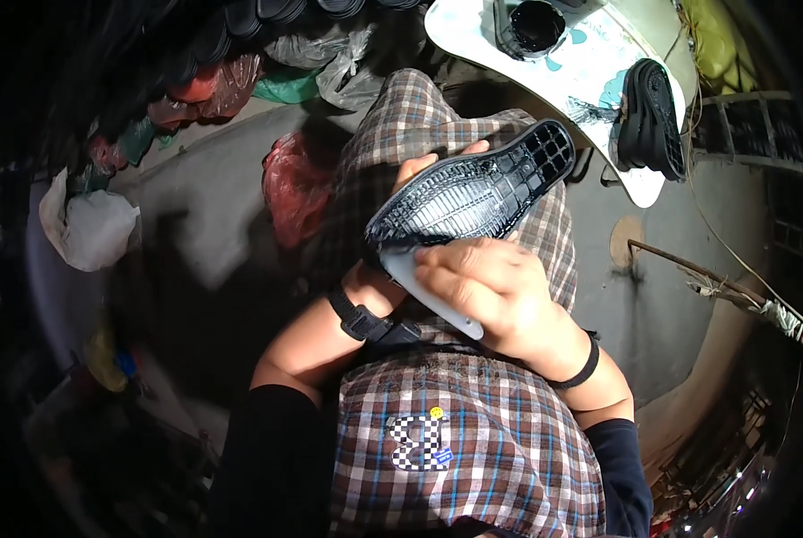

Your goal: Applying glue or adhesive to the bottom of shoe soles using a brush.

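A black shoe sole [460,197] lies tilted over my lap, its ribbed hollow inside facing up and shining as if wet. My left hand [419,168] supports it from below, with fingertips showing along the far edge; the rest of that hand is hidden under the sole. My right hand [495,291] grips a brush [442,300] with a flat pale grey handle that has a small hole at its end. The dark tip of the brush meets the sole's near left edge; its bristles are hard to make out.
On a white board [590,76] at the upper right stand an open pot of black liquid [536,27] and a stack of black soles [650,121]. A red plastic bag [298,188] and a white bag [87,224] lie on the floor. A rod [688,262] juts in at the right.
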The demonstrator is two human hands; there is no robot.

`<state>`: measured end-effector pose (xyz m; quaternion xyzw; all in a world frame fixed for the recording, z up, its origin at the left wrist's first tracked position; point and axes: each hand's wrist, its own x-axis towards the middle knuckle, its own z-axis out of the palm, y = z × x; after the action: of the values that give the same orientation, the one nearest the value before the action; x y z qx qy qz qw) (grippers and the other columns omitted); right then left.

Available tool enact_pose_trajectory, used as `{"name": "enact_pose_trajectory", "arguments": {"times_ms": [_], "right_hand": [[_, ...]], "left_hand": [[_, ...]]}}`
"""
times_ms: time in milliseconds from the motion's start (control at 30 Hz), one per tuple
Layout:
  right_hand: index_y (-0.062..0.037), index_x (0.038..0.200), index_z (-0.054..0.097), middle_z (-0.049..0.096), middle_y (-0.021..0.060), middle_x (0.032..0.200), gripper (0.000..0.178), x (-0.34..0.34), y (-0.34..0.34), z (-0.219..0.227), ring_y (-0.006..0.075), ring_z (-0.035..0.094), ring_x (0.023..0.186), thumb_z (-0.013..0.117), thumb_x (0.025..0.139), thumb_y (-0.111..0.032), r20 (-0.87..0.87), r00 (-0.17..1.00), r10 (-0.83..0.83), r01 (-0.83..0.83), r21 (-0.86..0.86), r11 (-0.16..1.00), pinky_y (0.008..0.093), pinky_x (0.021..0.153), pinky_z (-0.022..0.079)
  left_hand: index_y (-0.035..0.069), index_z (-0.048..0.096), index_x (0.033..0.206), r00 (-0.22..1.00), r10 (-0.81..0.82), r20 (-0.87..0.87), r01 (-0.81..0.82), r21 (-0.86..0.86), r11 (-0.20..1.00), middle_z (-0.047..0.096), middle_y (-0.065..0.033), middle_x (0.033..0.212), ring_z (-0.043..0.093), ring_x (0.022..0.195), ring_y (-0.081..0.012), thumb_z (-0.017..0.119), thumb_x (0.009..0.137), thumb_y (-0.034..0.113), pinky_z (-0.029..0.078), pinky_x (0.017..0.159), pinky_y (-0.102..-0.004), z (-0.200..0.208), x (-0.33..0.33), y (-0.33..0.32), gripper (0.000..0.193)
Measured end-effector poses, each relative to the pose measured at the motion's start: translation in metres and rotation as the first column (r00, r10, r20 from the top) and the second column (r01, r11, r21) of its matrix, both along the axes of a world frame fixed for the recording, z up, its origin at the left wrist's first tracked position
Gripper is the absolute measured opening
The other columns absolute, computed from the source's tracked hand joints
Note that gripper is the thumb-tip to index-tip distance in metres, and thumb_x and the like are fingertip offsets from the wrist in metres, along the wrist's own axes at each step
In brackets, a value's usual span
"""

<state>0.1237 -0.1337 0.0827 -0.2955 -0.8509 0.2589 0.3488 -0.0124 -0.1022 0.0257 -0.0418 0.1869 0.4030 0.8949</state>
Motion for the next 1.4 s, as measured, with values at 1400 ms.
{"name": "enact_pose_trajectory", "arguments": {"times_ms": [1400], "right_hand": [[0.0025, 0.11, 0.06, 0.065, 0.0096, 0.105, 0.035, 0.243, 0.033, -0.057, 0.0145, 0.061, 0.095, 0.05, 0.1, -0.03, -0.592, -0.016, -0.806, 0.611, -0.644, 0.461, 0.0284, 0.087, 0.048]], "left_hand": [[0.001, 0.047, 0.128, 0.968, -0.248, -0.032, 0.246, 0.301, 0.922, 0.059, -0.0118, 0.12, 0.057, 0.112, -0.0229, 0.025, 0.104, 0.043, 0.044, 0.101, -0.0385, 0.034, 0.285, 0.118, 0.053]]}}
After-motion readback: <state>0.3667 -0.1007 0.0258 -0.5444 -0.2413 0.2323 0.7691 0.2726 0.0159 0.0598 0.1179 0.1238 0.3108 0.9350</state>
